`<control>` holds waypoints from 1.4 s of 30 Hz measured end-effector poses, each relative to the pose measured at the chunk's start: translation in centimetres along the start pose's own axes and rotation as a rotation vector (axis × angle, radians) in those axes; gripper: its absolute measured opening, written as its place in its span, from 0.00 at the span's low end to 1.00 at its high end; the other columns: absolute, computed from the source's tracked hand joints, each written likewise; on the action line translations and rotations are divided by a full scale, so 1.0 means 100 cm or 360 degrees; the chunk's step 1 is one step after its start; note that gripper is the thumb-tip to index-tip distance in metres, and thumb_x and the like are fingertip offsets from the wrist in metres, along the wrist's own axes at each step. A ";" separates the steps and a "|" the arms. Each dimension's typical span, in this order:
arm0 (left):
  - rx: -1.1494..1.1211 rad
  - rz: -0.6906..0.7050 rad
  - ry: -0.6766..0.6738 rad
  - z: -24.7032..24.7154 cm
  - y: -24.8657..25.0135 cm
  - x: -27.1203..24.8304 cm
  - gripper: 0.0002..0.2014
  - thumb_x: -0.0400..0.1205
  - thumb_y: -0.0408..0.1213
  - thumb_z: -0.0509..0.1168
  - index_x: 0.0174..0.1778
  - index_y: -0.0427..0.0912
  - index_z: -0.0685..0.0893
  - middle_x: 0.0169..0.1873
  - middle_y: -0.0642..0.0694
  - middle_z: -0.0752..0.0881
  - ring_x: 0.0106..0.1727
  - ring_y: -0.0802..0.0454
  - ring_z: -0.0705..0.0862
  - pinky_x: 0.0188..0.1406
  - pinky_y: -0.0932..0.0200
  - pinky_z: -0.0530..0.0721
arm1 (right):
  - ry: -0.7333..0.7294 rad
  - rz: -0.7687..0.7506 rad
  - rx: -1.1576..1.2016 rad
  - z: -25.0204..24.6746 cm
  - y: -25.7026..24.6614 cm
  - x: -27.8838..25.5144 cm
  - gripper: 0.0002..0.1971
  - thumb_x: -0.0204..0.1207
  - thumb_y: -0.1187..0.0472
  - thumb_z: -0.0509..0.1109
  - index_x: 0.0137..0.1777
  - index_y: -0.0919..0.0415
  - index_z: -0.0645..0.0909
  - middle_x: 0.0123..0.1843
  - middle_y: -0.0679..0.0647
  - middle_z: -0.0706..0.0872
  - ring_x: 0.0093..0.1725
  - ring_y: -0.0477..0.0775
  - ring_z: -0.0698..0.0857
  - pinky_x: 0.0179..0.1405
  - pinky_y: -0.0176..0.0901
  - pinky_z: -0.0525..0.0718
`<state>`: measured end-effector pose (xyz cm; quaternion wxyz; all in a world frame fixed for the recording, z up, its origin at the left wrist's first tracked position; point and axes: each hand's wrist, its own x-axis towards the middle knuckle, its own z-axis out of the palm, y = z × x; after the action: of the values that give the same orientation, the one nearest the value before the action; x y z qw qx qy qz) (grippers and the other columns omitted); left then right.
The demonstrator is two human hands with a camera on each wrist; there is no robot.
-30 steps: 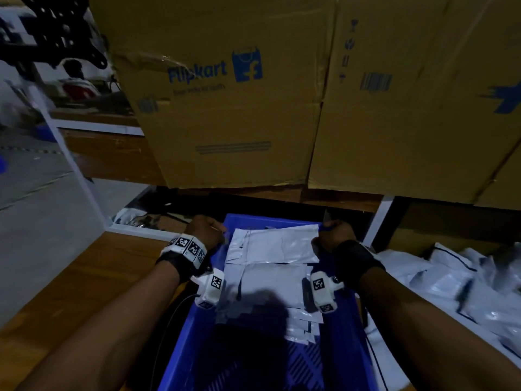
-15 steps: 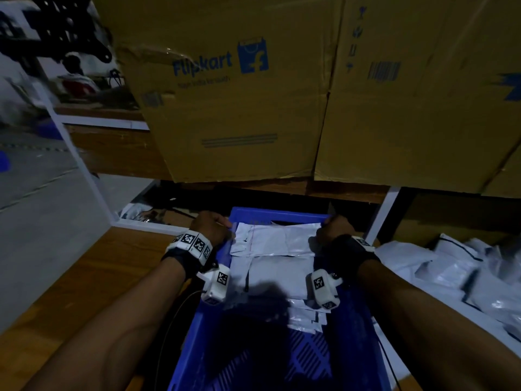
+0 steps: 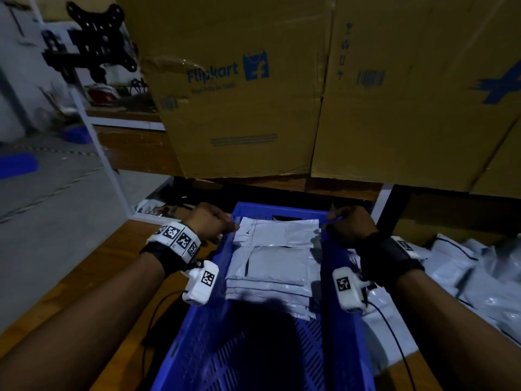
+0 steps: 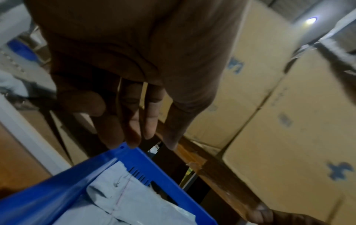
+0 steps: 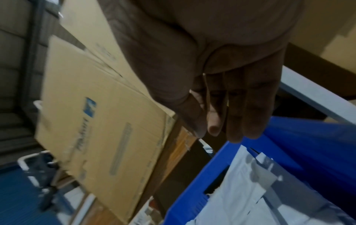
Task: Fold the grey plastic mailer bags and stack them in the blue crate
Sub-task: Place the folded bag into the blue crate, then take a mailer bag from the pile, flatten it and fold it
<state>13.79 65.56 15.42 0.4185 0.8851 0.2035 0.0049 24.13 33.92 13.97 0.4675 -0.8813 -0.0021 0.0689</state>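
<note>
- The blue slatted plastic crate (image 3: pixel 270 334) fills the lower middle of the head view, standing on a brown wooden tabletop (image 3: pixel 93 275).
- Folded grey plastic mailer bags (image 3: pixel 277 261) lie stacked flat in the far half of the crate; the top one sits against the far wall.
- The left hand (image 3: pixel 210 221) is at the crate's far left corner. In the left wrist view its fingers (image 4: pixel 133 118) are extended with a slight bend, tips right at the blue rim (image 4: pixel 134 153), gripping nothing that I can see.
- The right hand (image 3: pixel 349 222) is at the far right corner. In the right wrist view its fingers (image 5: pixel 237 106) are straight and close together, tips just over the blue rim (image 5: pixel 256 144), with nothing in them.
- Each wrist carries a black strap and a small white camera unit with a square coded marker (image 3: pixel 207 277).
- A loose pile of unfolded grey mailer bags (image 3: pixel 465 266) lies at the right edge of the head view, beside the crate.
- 2 large brown cardboard boxes (image 3: pixel 239 94) printed with a blue Flipkart logo stand on a shelf across the upper part of the frame.
</note>
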 end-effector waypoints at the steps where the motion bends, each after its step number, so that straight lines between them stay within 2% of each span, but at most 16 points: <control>1: 0.0040 0.0005 0.0003 -0.002 0.002 -0.012 0.10 0.80 0.42 0.78 0.46 0.37 0.92 0.42 0.41 0.92 0.30 0.48 0.86 0.13 0.68 0.71 | -0.0014 -0.0023 0.0067 -0.004 0.002 -0.009 0.09 0.71 0.70 0.83 0.51 0.68 0.90 0.35 0.60 0.87 0.33 0.57 0.84 0.31 0.41 0.80; 5: 0.0075 0.0035 0.0025 -0.007 0.014 -0.072 0.12 0.79 0.47 0.78 0.42 0.40 0.92 0.44 0.38 0.93 0.29 0.49 0.86 0.19 0.63 0.72 | -0.0134 -0.0083 0.0267 -0.029 0.016 -0.056 0.05 0.74 0.67 0.82 0.47 0.62 0.88 0.43 0.65 0.91 0.40 0.62 0.90 0.43 0.56 0.89; 8: 0.0099 0.0080 0.0121 0.005 0.031 -0.133 0.17 0.80 0.47 0.78 0.47 0.34 0.92 0.45 0.33 0.93 0.31 0.46 0.87 0.17 0.65 0.70 | -0.0205 -0.0154 0.0411 -0.056 0.035 -0.099 0.05 0.76 0.67 0.80 0.47 0.60 0.86 0.40 0.64 0.90 0.40 0.63 0.89 0.43 0.63 0.89; 10: 0.0121 0.0128 0.0177 0.018 0.043 -0.176 0.15 0.80 0.46 0.78 0.46 0.36 0.92 0.43 0.35 0.93 0.31 0.45 0.88 0.18 0.65 0.71 | -0.0260 -0.0196 0.0482 -0.079 0.052 -0.131 0.06 0.78 0.67 0.79 0.52 0.64 0.86 0.38 0.63 0.89 0.39 0.63 0.89 0.46 0.70 0.88; 12: 0.0101 0.0235 0.0242 0.038 0.058 -0.221 0.12 0.79 0.44 0.78 0.43 0.36 0.92 0.41 0.36 0.93 0.30 0.45 0.87 0.17 0.64 0.72 | -0.0295 -0.0244 0.0521 -0.104 0.073 -0.166 0.08 0.79 0.66 0.79 0.54 0.66 0.85 0.38 0.64 0.89 0.38 0.61 0.88 0.44 0.65 0.88; 15: -0.0023 0.0429 0.0232 0.082 0.086 -0.286 0.11 0.80 0.37 0.77 0.42 0.30 0.90 0.36 0.29 0.89 0.29 0.45 0.85 0.14 0.69 0.73 | -0.0297 -0.0289 0.0496 -0.143 0.116 -0.213 0.07 0.80 0.63 0.78 0.54 0.64 0.86 0.40 0.61 0.91 0.38 0.56 0.90 0.32 0.46 0.84; 18: -0.0065 0.0466 0.0105 0.138 0.102 -0.329 0.12 0.79 0.43 0.76 0.42 0.35 0.91 0.34 0.35 0.91 0.29 0.52 0.89 0.16 0.70 0.74 | -0.0241 -0.0260 0.0466 -0.177 0.167 -0.245 0.07 0.79 0.61 0.79 0.53 0.62 0.87 0.39 0.59 0.92 0.39 0.54 0.93 0.31 0.45 0.87; 19: -0.0139 0.0473 0.0075 0.158 0.102 -0.334 0.11 0.79 0.41 0.76 0.43 0.34 0.91 0.36 0.34 0.91 0.29 0.54 0.89 0.17 0.70 0.75 | -0.0219 -0.0240 0.0464 -0.187 0.185 -0.251 0.08 0.79 0.60 0.80 0.53 0.61 0.87 0.39 0.60 0.93 0.40 0.55 0.94 0.31 0.45 0.87; 21: -0.0306 0.0458 0.0011 0.203 0.105 -0.341 0.07 0.80 0.33 0.76 0.44 0.30 0.91 0.38 0.33 0.92 0.31 0.52 0.90 0.18 0.69 0.76 | -0.0169 -0.0185 0.0451 -0.207 0.218 -0.261 0.08 0.79 0.59 0.80 0.53 0.60 0.88 0.41 0.61 0.93 0.39 0.54 0.93 0.30 0.42 0.86; 24: -0.0413 0.0445 -0.0122 0.267 0.110 -0.342 0.07 0.80 0.35 0.77 0.44 0.34 0.92 0.36 0.39 0.93 0.34 0.38 0.91 0.20 0.61 0.79 | -0.0079 -0.0075 0.0494 -0.229 0.258 -0.274 0.07 0.79 0.60 0.80 0.52 0.62 0.87 0.40 0.61 0.92 0.35 0.49 0.91 0.26 0.38 0.82; 28: -0.0536 0.0465 -0.0340 0.341 0.123 -0.338 0.06 0.80 0.34 0.77 0.45 0.33 0.91 0.28 0.42 0.90 0.27 0.48 0.88 0.22 0.59 0.80 | 0.0022 0.0046 0.0552 -0.254 0.305 -0.274 0.06 0.80 0.65 0.78 0.53 0.67 0.85 0.35 0.55 0.89 0.28 0.45 0.88 0.25 0.40 0.80; 32: -0.0663 0.0411 -0.0463 0.397 0.143 -0.319 0.07 0.80 0.32 0.77 0.46 0.30 0.91 0.30 0.29 0.88 0.28 0.44 0.86 0.20 0.60 0.80 | 0.0103 0.0178 0.0547 -0.274 0.350 -0.251 0.07 0.80 0.61 0.78 0.52 0.62 0.85 0.34 0.51 0.90 0.36 0.54 0.90 0.33 0.47 0.84; 35: -0.0794 0.0327 -0.0576 0.432 0.157 -0.290 0.09 0.80 0.33 0.77 0.49 0.29 0.89 0.32 0.26 0.87 0.33 0.36 0.86 0.20 0.60 0.79 | 0.0171 0.0263 0.0644 -0.288 0.374 -0.227 0.07 0.82 0.62 0.76 0.54 0.65 0.85 0.33 0.51 0.89 0.36 0.53 0.88 0.34 0.49 0.82; 38: -0.0833 0.0263 -0.0588 0.468 0.172 -0.244 0.11 0.80 0.37 0.78 0.51 0.34 0.88 0.31 0.33 0.86 0.32 0.39 0.83 0.25 0.57 0.78 | 0.0248 0.0350 0.0743 -0.301 0.392 -0.195 0.08 0.84 0.62 0.74 0.56 0.67 0.85 0.43 0.59 0.92 0.41 0.59 0.90 0.33 0.47 0.82; 40: -0.0832 0.0220 -0.0592 0.491 0.187 -0.209 0.14 0.78 0.39 0.81 0.54 0.38 0.87 0.33 0.35 0.88 0.32 0.40 0.83 0.29 0.52 0.79 | 0.0318 0.0457 0.0811 -0.307 0.404 -0.170 0.08 0.83 0.60 0.74 0.57 0.63 0.85 0.50 0.62 0.93 0.48 0.63 0.92 0.39 0.51 0.86; 42: -0.0741 0.0201 -0.0532 0.513 0.200 -0.171 0.19 0.74 0.43 0.83 0.56 0.40 0.87 0.41 0.40 0.91 0.37 0.42 0.88 0.32 0.54 0.84 | 0.0362 0.0568 0.0877 -0.311 0.414 -0.142 0.11 0.83 0.58 0.75 0.60 0.62 0.85 0.53 0.63 0.92 0.51 0.64 0.92 0.45 0.56 0.89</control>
<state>14.43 10.09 -0.31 0.6370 0.7647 0.0697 -0.0684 11.37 -15.98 -1.29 0.6656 -0.7105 0.2229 0.0488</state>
